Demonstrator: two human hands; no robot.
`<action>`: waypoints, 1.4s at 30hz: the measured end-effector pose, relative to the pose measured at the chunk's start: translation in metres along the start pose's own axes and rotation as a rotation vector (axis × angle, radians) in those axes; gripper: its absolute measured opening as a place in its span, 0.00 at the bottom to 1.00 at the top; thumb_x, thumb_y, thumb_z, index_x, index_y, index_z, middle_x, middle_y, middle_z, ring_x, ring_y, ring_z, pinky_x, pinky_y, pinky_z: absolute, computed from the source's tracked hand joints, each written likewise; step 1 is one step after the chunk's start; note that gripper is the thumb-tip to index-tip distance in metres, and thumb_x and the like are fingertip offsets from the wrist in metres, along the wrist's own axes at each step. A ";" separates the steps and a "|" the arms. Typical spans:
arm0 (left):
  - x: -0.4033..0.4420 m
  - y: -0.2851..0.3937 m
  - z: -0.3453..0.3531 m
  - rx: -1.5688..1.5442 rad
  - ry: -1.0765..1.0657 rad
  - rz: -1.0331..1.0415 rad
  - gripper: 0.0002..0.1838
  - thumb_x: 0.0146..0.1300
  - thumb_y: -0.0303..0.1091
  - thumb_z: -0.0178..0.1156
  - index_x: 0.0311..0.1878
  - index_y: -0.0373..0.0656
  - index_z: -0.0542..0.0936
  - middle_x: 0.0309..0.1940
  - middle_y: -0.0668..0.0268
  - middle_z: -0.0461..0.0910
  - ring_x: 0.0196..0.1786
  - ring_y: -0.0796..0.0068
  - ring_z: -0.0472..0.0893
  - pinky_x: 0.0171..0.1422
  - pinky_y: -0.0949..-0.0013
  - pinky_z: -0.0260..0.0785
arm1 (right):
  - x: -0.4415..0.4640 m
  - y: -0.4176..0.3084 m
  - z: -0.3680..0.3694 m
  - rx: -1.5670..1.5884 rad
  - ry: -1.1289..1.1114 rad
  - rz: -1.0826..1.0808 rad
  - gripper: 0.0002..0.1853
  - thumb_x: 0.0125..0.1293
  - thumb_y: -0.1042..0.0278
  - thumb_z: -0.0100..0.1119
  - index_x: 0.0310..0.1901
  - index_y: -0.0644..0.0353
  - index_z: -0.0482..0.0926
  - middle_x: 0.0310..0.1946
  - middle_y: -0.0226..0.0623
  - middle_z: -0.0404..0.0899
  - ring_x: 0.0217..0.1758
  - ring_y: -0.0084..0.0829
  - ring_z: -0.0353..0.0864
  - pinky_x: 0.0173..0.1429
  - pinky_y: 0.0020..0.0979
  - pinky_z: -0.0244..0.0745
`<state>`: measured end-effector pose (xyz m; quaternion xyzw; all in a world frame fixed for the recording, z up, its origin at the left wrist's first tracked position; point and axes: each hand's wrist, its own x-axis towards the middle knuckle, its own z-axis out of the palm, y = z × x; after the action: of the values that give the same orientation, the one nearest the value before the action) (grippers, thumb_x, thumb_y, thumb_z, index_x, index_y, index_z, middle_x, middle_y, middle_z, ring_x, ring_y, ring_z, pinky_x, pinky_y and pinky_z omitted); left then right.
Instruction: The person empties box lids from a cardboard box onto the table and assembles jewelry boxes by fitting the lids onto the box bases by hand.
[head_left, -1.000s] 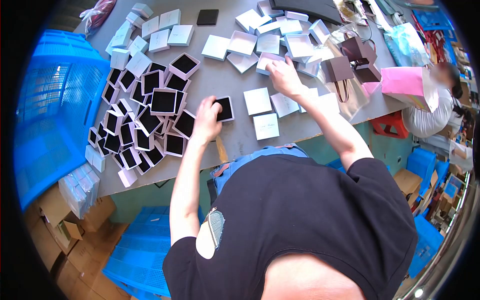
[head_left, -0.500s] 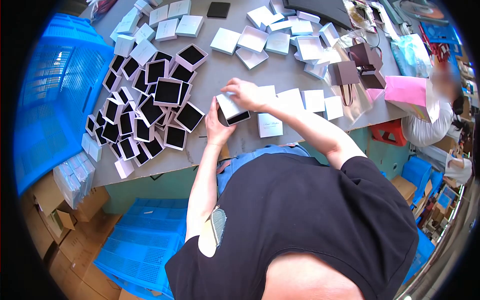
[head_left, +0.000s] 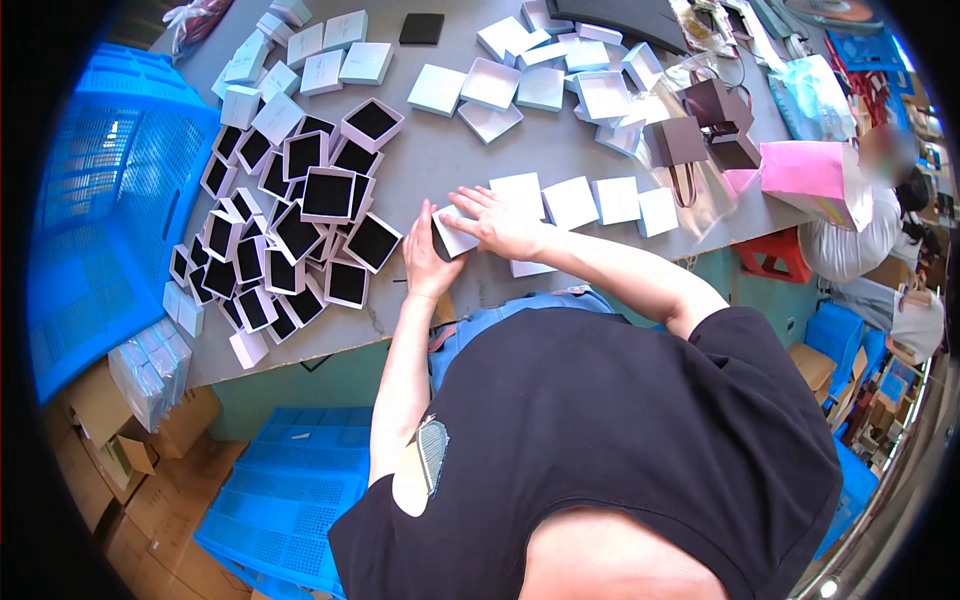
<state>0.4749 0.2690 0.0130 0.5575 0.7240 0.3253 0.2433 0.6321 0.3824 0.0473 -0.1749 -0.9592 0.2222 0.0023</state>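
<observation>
A small white gift box sits at the table's near edge, its lid skewed over a base with a black insert. My left hand is closed around the box's left side. On the lid lies my right hand, its thumb on the top and its fingers stretched over the far edge. Open box bases with black inserts are heaped to the left. A row of closed white boxes stands to the right; one nearer box is mostly hidden under my right forearm.
White lids lie farther back, with a flat black pad beside them. Brown gift bags and a pink bag stand at right. A blue crate borders the left side. Another person is at far right.
My right hand has come down and flattened over the lid, its fingers straighter. The lid has turned on the box, and my forearm now covers most of the nearer box. The view has shifted slightly.
</observation>
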 end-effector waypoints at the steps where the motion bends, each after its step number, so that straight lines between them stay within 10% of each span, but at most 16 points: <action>1: -0.001 0.002 -0.003 0.013 -0.005 0.028 0.56 0.40 0.37 0.76 0.74 0.44 0.56 0.66 0.58 0.69 0.68 0.57 0.69 0.70 0.54 0.59 | 0.003 0.002 -0.002 0.023 -0.030 0.003 0.36 0.56 0.67 0.66 0.69 0.48 0.68 0.70 0.52 0.62 0.75 0.50 0.59 0.77 0.50 0.52; 7: -0.011 0.017 -0.045 0.205 0.178 0.164 0.36 0.47 0.29 0.68 0.63 0.40 0.70 0.63 0.55 0.71 0.63 0.52 0.72 0.67 0.55 0.64 | 0.001 -0.003 -0.022 -0.026 -0.116 0.029 0.43 0.50 0.60 0.73 0.70 0.45 0.66 0.72 0.50 0.58 0.78 0.45 0.55 0.78 0.54 0.49; 10: -0.019 0.006 -0.065 0.255 0.329 0.238 0.20 0.50 0.22 0.63 0.50 0.41 0.78 0.52 0.59 0.78 0.49 0.57 0.78 0.54 0.59 0.69 | -0.013 0.011 -0.055 0.058 0.196 0.004 0.41 0.47 0.62 0.76 0.66 0.47 0.70 0.69 0.44 0.63 0.75 0.44 0.60 0.76 0.52 0.53; 13: -0.025 -0.001 -0.084 0.511 0.318 0.146 0.21 0.47 0.25 0.66 0.49 0.43 0.78 0.51 0.62 0.77 0.53 0.59 0.76 0.59 0.57 0.65 | -0.037 0.063 -0.096 -0.288 0.475 0.234 0.26 0.45 0.73 0.73 0.50 0.51 0.80 0.56 0.38 0.74 0.64 0.41 0.70 0.68 0.44 0.66; 17: -0.028 -0.024 -0.094 0.681 0.110 -0.095 0.22 0.46 0.27 0.67 0.48 0.41 0.78 0.55 0.58 0.74 0.60 0.55 0.71 0.64 0.54 0.62 | -0.074 0.124 -0.117 -0.545 0.332 0.683 0.25 0.47 0.69 0.73 0.51 0.49 0.78 0.56 0.40 0.73 0.70 0.43 0.64 0.74 0.52 0.54; 22: -0.020 -0.005 -0.096 0.528 0.187 0.021 0.23 0.43 0.27 0.69 0.47 0.39 0.78 0.64 0.51 0.67 0.66 0.50 0.67 0.70 0.50 0.59 | -0.070 0.140 -0.111 -0.637 0.426 0.368 0.15 0.55 0.70 0.65 0.45 0.52 0.77 0.48 0.38 0.78 0.66 0.37 0.71 0.74 0.54 0.54; 28: -0.011 -0.040 -0.098 0.448 0.056 0.031 0.43 0.43 0.24 0.68 0.67 0.38 0.64 0.67 0.52 0.64 0.69 0.49 0.65 0.73 0.53 0.57 | -0.001 0.028 -0.124 0.676 0.042 0.265 0.22 0.67 0.66 0.56 0.62 0.58 0.71 0.53 0.40 0.77 0.61 0.38 0.74 0.71 0.37 0.62; 31: -0.004 -0.042 -0.098 0.481 0.045 0.050 0.43 0.42 0.24 0.68 0.67 0.38 0.65 0.66 0.54 0.67 0.69 0.50 0.65 0.73 0.53 0.56 | 0.058 0.034 -0.066 0.888 -0.181 0.071 0.27 0.71 0.60 0.53 0.70 0.55 0.67 0.59 0.36 0.76 0.55 0.31 0.76 0.62 0.33 0.70; 33: -0.009 -0.029 -0.096 0.511 0.050 0.052 0.23 0.43 0.24 0.68 0.48 0.41 0.79 0.66 0.54 0.68 0.69 0.51 0.65 0.74 0.52 0.56 | 0.088 0.021 -0.063 1.178 -0.402 0.286 0.24 0.71 0.60 0.53 0.68 0.54 0.71 0.57 0.34 0.77 0.56 0.26 0.75 0.59 0.31 0.72; 36: -0.023 -0.027 -0.074 0.364 0.141 0.070 0.04 0.46 0.23 0.67 0.25 0.41 0.81 0.70 0.52 0.64 0.71 0.46 0.63 0.74 0.51 0.58 | 0.121 0.014 -0.034 1.085 -0.336 0.315 0.23 0.71 0.59 0.54 0.65 0.54 0.74 0.55 0.32 0.79 0.54 0.23 0.75 0.58 0.31 0.72; 42: -0.040 -0.028 -0.045 -0.031 0.202 -0.066 0.11 0.41 0.24 0.72 0.29 0.44 0.81 0.70 0.51 0.65 0.71 0.46 0.66 0.71 0.54 0.61 | 0.129 0.000 0.011 0.549 -0.126 0.204 0.24 0.64 0.59 0.59 0.59 0.58 0.77 0.50 0.47 0.78 0.55 0.47 0.77 0.62 0.41 0.71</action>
<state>0.4352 0.2167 0.0219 0.4938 0.7577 0.3828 0.1884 0.5102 0.4213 0.0273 -0.2489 -0.8389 0.4829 -0.0324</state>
